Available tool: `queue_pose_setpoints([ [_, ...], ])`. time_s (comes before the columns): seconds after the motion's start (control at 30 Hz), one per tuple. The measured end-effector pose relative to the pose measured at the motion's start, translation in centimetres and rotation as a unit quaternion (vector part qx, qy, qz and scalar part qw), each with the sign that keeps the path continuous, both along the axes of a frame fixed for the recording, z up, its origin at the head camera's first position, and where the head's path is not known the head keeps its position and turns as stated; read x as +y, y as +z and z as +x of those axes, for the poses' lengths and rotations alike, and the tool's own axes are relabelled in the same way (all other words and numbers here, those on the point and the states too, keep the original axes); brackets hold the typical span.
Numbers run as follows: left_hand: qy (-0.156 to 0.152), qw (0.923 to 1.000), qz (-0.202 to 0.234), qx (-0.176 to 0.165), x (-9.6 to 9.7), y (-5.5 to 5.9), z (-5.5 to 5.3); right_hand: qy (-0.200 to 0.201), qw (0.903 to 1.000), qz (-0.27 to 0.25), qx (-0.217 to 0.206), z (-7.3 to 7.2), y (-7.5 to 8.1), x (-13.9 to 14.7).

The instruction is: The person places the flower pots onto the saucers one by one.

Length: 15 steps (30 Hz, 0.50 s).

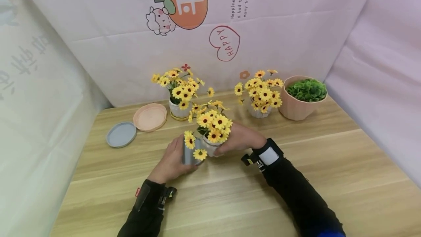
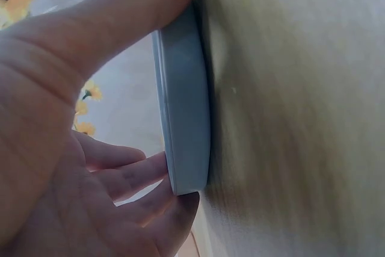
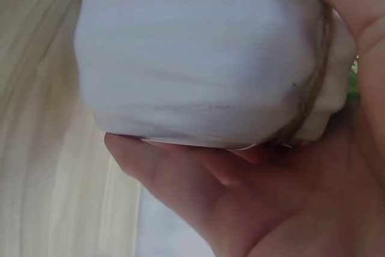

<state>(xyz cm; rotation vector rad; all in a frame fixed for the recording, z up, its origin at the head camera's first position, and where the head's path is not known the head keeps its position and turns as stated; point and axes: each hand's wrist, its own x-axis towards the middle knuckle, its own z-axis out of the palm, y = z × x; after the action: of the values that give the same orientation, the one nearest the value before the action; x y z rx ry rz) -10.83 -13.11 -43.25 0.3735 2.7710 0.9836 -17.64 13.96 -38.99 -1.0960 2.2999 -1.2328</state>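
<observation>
My left hand (image 1: 171, 161) pinches a blue-grey round saucer (image 2: 185, 103) by its rim, the thumb on one side and fingertips on the other. In the left wrist view the saucer's underside is close to the wooden tabletop. My right hand (image 1: 242, 138) grips a white flowerpot (image 3: 204, 58) with brown twine round it, fingers curled along its side. Yellow artificial daisies (image 1: 213, 121) stand in this pot and lean over the saucer in the head view, hiding part of it. Pot and saucer are side by side at the middle of the table.
Behind them a potted daisy plant (image 1: 179, 109) stands on a yellow saucer. To the left lie a pink saucer (image 1: 150, 117) and another grey saucer (image 1: 121, 134). Back right are another potted daisy plant (image 1: 260, 112) and a large pink pot (image 1: 294, 105) with green foliage.
</observation>
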Motion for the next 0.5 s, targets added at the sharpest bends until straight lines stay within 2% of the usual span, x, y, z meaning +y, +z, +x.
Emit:
queue_pose_setpoints([
  [0.13, -0.014, 0.9997, 0.016, 0.014, -0.2, -0.2, -0.1, -0.005, 0.9998, -0.015, -0.008, 0.0, 0.2, -1.6],
  [0.3, -0.049, 0.9935, 0.094, 0.043, -0.5, -0.2, 0.0, 0.008, 0.9995, -0.026, -0.017, -0.1, 0.2, -3.8],
  [0.4, -0.042, 0.9906, 0.13, 0.012, -0.9, 0.0, 0.4, 0.019, 0.9996, -0.021, -0.005, 0.0, 0.2, -5.0],
  [0.5, -0.019, 0.9888, 0.144, -0.033, -1.4, 0.1, 0.8, 0.027, 0.9994, -0.02, 0.001, 0.0, 0.1, -5.8],
])
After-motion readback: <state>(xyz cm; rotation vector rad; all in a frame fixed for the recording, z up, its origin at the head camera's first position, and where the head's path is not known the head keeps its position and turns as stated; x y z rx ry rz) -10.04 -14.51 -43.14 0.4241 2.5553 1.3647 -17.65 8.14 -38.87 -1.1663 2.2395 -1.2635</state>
